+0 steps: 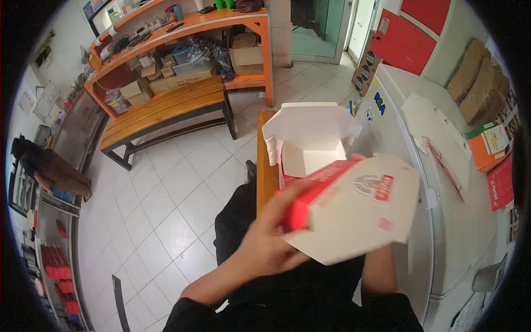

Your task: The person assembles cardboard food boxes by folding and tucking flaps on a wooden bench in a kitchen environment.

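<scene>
A folded cardboard food box (pixel 359 216), cream with red sides and red print, is held up in front of me at a tilt. My left hand (pixel 271 240) is closed on its left side, thumb along the red panel and fingers underneath. My right hand (pixel 358 157) is mostly hidden behind the box; its wrist goes in below, and a bit of finger shows at the top edge, against the box. Just beyond stand nested open food boxes (pixel 312 119), white inside with red outer sides, on a wooden bench (pixel 265 182).
Close on my right is a white chest freezer (pixel 406 105), with flat white carton sheets (pixel 437 138), brown bundles (pixel 475 83) and an orange packet (pixel 489 149) on top. A slatted bench (pixel 166 108) and an orange shelf counter (pixel 268 61) stand ahead left. A person (pixel 52 166) is at far left.
</scene>
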Tool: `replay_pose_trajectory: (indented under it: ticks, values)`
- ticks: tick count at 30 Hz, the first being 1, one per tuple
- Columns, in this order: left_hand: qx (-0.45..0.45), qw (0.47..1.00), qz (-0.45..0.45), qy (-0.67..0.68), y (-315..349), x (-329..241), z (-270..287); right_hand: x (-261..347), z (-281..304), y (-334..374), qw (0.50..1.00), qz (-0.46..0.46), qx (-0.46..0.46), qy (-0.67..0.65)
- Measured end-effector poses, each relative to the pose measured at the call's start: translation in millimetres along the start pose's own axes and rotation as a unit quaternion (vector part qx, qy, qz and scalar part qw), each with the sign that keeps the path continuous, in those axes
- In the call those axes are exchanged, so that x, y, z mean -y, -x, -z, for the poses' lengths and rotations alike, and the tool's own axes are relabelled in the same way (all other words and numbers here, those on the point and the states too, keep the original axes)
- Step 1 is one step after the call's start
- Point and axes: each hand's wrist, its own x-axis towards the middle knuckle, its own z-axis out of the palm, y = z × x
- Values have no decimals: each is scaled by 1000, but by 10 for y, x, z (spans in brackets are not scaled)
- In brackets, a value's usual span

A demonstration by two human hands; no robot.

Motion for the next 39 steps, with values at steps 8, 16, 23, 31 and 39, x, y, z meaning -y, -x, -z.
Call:
replay_pose_trajectory:
  ticks: [8, 16, 23, 31, 39]
  values:
    - [-184, 979, -10, 91, -501, 1020, 26, 326, -316, -769, 676, 162, 4, 719]
    - [-9, 986, 165, -27, -679, 2192, 119, 19, -14, -1470, 637, 22, -32, 770]
    - [30, 974, 74, -213, -720, 2182, 275, 29, -193, -1232, 543, 69, -27, 836]
    - [-22, 985, 171, 10, -654, 2091, 119, -41, -326, -1263, 549, 57, -30, 833]
    - [-51, 996, 75, -11, -428, 2020, -22, -147, -303, -1372, 555, 31, -46, 830]
